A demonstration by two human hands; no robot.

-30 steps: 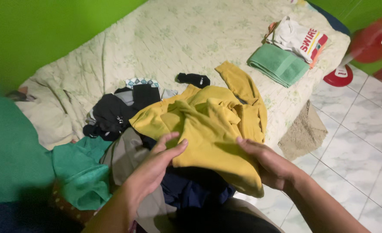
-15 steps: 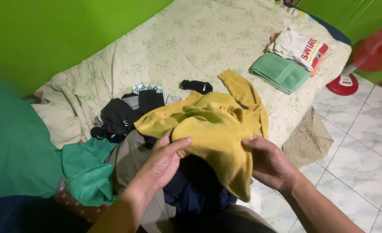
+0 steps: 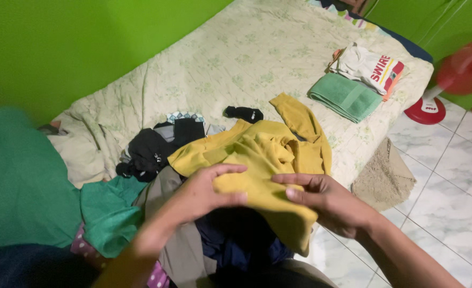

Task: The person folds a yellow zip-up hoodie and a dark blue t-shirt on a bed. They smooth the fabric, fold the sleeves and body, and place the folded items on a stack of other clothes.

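Fingers of both the left hand (image 3: 204,193) and the right hand (image 3: 326,200) pinch a fold of the yellow sweatshirt (image 3: 268,160), which lies on a clothes pile (image 3: 156,149) at the mattress (image 3: 236,58) near edge. Green towel (image 3: 345,96) lies folded toward the far right corner.

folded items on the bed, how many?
2: a folded green towel near the bed's far right corner, and a folded white printed shirt just beyond it, touching it. More could be hidden under that shirt; the clothes near the hands are loose, not folded.
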